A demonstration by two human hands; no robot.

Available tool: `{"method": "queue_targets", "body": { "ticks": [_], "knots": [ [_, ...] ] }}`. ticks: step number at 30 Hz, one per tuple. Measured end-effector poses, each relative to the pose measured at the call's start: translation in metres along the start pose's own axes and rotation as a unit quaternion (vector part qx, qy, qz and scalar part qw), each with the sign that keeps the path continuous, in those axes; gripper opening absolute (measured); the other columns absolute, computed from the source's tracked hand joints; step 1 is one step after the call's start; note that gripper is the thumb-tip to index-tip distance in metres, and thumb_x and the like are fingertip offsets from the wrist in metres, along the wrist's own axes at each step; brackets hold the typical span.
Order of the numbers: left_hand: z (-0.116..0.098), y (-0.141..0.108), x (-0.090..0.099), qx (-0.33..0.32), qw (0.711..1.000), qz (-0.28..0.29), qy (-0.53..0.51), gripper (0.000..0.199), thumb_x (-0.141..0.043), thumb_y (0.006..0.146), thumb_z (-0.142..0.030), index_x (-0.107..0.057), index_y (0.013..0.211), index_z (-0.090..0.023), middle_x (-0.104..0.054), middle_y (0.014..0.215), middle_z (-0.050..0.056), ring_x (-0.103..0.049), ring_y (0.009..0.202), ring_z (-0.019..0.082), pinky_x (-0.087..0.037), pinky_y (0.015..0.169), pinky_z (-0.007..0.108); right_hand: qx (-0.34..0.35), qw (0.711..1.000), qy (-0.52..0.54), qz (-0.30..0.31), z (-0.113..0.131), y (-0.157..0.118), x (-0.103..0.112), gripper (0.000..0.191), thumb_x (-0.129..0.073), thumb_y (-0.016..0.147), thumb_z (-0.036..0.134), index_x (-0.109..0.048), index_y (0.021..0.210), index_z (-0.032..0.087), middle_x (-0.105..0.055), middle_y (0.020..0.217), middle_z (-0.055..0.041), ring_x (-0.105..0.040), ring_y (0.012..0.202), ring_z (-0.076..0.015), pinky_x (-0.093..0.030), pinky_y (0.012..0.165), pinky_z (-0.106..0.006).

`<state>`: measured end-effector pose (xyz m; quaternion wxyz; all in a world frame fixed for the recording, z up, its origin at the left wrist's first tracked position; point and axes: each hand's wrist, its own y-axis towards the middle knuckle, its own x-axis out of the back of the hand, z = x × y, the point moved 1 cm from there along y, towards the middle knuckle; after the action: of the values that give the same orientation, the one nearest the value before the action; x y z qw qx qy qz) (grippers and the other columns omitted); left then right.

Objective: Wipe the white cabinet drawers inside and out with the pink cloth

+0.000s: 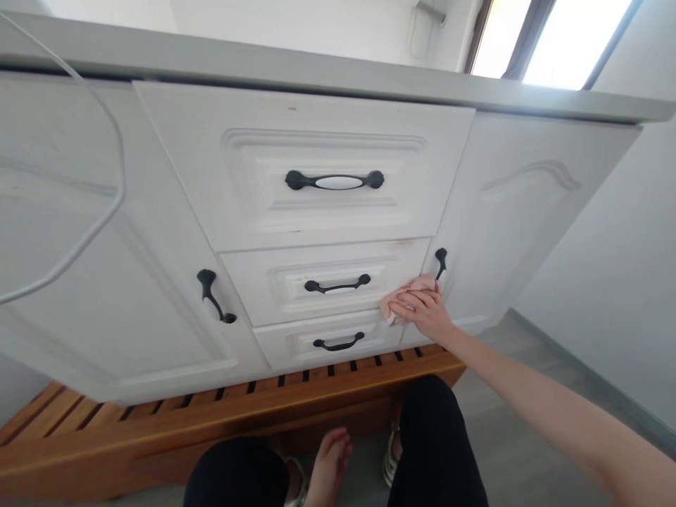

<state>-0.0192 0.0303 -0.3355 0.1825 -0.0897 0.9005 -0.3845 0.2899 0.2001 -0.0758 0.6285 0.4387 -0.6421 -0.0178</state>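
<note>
My right hand [422,313] presses a folded pale pink cloth [393,304] against the white cabinet front. The cloth lies at the right edge of the middle drawer [285,282], over the seam with the right door [528,162]. Just above it is that door's dark handle [441,260]. Low between my knees hangs my left hand [332,454], its fingers loosely bent and apart from the cabinet. Nothing shows in it. Small brownish marks show on the middle drawer's upper right and on the top drawer [179,141].
A slatted wooden bench [211,415] stands along the cabinet's foot, close to my knees. A white cable [120,169] loops across the left door. The grey countertop [317,67] juts out above. A wall and window [575,42] are at the right.
</note>
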Motion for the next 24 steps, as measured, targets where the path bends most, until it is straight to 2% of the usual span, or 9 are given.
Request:
{"method": "queue_targets", "body": {
  "ticks": [2, 5, 9, 13, 14, 15, 18, 21, 24],
  "knots": [
    [-0.028, -0.008, -0.020, -0.059, 0.997, 0.037, -0.033, 0.040, -0.080, 0.070, -0.033, -0.068, 0.108, -0.027, -0.071, 0.116, 0.005, -0.070, 0.096, 0.016, -0.048, 0.075, 0.023, -0.044, 0.999, 0.016, 0.016, 0.010, -0.003, -0.004, 0.041, -0.057, 0.097, 0.015, -0.067, 0.123, 0.045, -0.071, 0.127, 0.0019, -0.054, 0.120, -0.0206, -0.030, 0.099, -0.041],
    [-0.080, -0.033, -0.051, -0.129, 0.984, 0.079, -0.098, 0.042, -0.077, 0.079, -0.026, -0.064, 0.118, -0.030, -0.065, 0.125, 0.003, -0.069, 0.102, 0.014, -0.050, 0.083, 0.023, -0.080, 0.995, 0.040, 0.045, 0.027, -0.008, -0.004, 0.038, -0.056, 0.096, 0.015, -0.069, 0.122, 0.039, -0.070, 0.130, -0.0036, -0.054, 0.121, -0.0261, -0.033, 0.098, -0.045],
    [-0.138, -0.066, -0.077, -0.122, 0.963, 0.091, -0.222, 0.038, -0.071, 0.082, -0.009, -0.061, 0.114, -0.027, -0.065, 0.108, 0.001, -0.068, 0.094, 0.012, -0.052, 0.084, 0.026, -0.136, 0.981, 0.105, 0.088, 0.055, -0.023, 0.004, 0.048, -0.052, 0.088, 0.007, -0.067, 0.125, 0.032, -0.067, 0.131, -0.0081, -0.058, 0.118, -0.0290, -0.042, 0.098, -0.046],
    [-0.168, -0.070, -0.086, -0.115, 0.949, 0.102, -0.275, 0.026, -0.070, 0.083, -0.010, -0.061, 0.102, -0.024, -0.068, 0.097, 0.001, -0.066, 0.091, 0.012, -0.052, 0.085, 0.027, -0.202, 0.952, 0.199, 0.119, 0.098, -0.060, 0.009, 0.058, -0.043, 0.076, 0.005, -0.063, 0.128, 0.023, -0.070, 0.122, -0.0095, -0.067, 0.109, -0.0233, -0.052, 0.094, -0.037],
    [-0.173, -0.068, -0.088, -0.109, 0.946, 0.105, -0.287, 0.022, -0.070, 0.083, -0.010, -0.060, 0.097, -0.023, -0.068, 0.094, 0.001, -0.066, 0.090, 0.013, -0.052, 0.084, 0.027, -0.237, 0.935, 0.235, 0.118, 0.111, -0.073, 0.010, 0.059, -0.044, 0.076, 0.009, -0.059, 0.132, 0.023, -0.070, 0.125, -0.0099, -0.067, 0.111, -0.0238, -0.053, 0.095, -0.037],
    [-0.177, -0.067, -0.089, -0.102, 0.943, 0.108, -0.298, 0.020, -0.069, 0.082, -0.010, -0.059, 0.093, -0.022, -0.068, 0.090, 0.001, -0.066, 0.089, 0.013, -0.052, 0.081, 0.027, -0.300, 0.899, 0.300, 0.109, 0.124, -0.086, 0.010, 0.060, -0.047, 0.077, 0.014, -0.055, 0.136, 0.024, -0.068, 0.129, -0.0096, -0.067, 0.114, -0.0248, -0.052, 0.098, -0.039],
    [-0.186, -0.066, -0.092, -0.091, 0.934, 0.123, -0.323, 0.020, -0.066, 0.078, -0.004, -0.058, 0.088, -0.020, -0.068, 0.086, 0.001, -0.066, 0.083, 0.013, -0.050, 0.077, 0.026, -0.459, 0.763, 0.452, 0.044, 0.158, -0.123, 0.008, 0.058, -0.064, 0.075, 0.033, -0.056, 0.132, 0.027, -0.067, 0.131, -0.0094, -0.066, 0.118, -0.0309, -0.051, 0.104, -0.045],
    [-0.189, -0.068, -0.095, -0.096, 0.928, 0.143, -0.331, 0.024, -0.062, 0.075, 0.000, -0.060, 0.087, -0.020, -0.069, 0.092, 0.001, -0.066, 0.086, 0.011, -0.048, 0.074, 0.023, -0.520, 0.666, 0.535, 0.003, 0.181, -0.140, 0.009, 0.054, -0.075, 0.069, 0.047, -0.064, 0.118, 0.028, -0.071, 0.122, -0.0103, -0.067, 0.114, -0.0353, -0.053, 0.100, -0.049],
    [-0.182, -0.073, -0.094, -0.098, 0.927, 0.150, -0.328, 0.025, -0.061, 0.076, -0.001, -0.062, 0.089, -0.021, -0.069, 0.099, 0.000, -0.067, 0.095, 0.011, -0.046, 0.070, 0.020, -0.533, 0.617, 0.579, -0.002, 0.189, -0.134, 0.025, 0.054, -0.081, 0.065, 0.051, -0.067, 0.112, 0.029, -0.073, 0.118, -0.0101, -0.069, 0.110, -0.0350, -0.054, 0.098, -0.049]
  ]
}}
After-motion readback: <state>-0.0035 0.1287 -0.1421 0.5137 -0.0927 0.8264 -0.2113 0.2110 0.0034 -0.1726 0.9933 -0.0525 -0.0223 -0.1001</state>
